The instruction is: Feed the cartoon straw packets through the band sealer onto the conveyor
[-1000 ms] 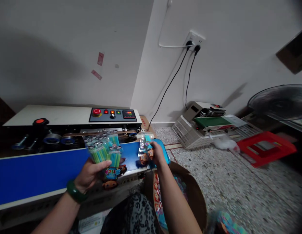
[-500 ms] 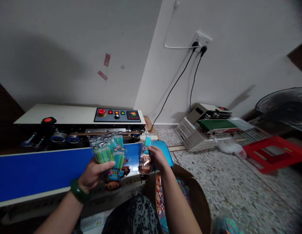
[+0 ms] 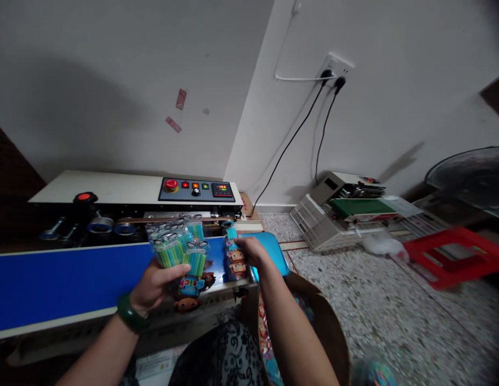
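Note:
My left hand, with a green bangle at its wrist, is closed around a fanned bunch of clear plastic packets. They contain green and blue sticks and carry cartoon-face prints. In my right hand is a single packet of the same kind, gripped at its right edge; the fingertips are partly hidden. That packet is over the right end of the blue conveyor belt, just in front of the band sealing machine. The machine's control panel shows lit buttons and a lit display.
A light-blue tray is beside my right wrist. Below my right forearm stands a round brown bin with colourful packets inside. On the floor to the right are a white crate, a second machine with a green belt, a red plastic frame and a fan.
My right hand has moved slightly left with its packet, toward the bunch. The packet now sits further over the belt. My left hand and its bunch stay nearly where they were.

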The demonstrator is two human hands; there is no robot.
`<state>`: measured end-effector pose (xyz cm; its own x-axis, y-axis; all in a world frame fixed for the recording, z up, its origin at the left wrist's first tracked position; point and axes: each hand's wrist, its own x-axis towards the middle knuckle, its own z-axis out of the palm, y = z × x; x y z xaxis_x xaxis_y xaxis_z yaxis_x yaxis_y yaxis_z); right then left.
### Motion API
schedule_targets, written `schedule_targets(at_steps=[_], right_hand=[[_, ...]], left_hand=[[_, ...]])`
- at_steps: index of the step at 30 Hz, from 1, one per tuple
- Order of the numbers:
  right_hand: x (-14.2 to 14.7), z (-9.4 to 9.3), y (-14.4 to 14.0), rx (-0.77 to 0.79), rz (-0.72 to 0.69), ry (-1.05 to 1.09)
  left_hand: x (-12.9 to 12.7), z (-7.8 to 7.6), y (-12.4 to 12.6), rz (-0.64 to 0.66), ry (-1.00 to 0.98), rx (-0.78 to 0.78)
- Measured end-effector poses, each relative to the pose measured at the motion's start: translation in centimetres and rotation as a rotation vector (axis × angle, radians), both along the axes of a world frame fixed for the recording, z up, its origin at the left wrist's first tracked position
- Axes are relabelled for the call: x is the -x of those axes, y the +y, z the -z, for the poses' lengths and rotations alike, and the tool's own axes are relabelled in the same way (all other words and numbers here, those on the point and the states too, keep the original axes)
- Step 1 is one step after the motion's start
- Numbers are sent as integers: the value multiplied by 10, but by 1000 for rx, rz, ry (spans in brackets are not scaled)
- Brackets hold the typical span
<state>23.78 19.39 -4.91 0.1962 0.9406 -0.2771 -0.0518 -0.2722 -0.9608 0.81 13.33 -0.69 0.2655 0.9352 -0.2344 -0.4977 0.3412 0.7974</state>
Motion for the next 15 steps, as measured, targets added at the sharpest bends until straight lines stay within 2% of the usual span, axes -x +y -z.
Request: schedule_targets(at_steps=[4, 9, 12, 15], right_hand=[[-8, 3, -6, 134, -38, 17], [-21, 10, -10, -62, 148, 58], [-18, 15, -2, -53, 196, 82], [-12, 16, 5, 3, 183, 69]], left_hand=[[4, 1, 1, -16, 15, -2], [8, 0, 2, -27, 13, -4], [9, -1, 1, -1, 5, -8], [9, -1, 0, 20, -5, 0]])
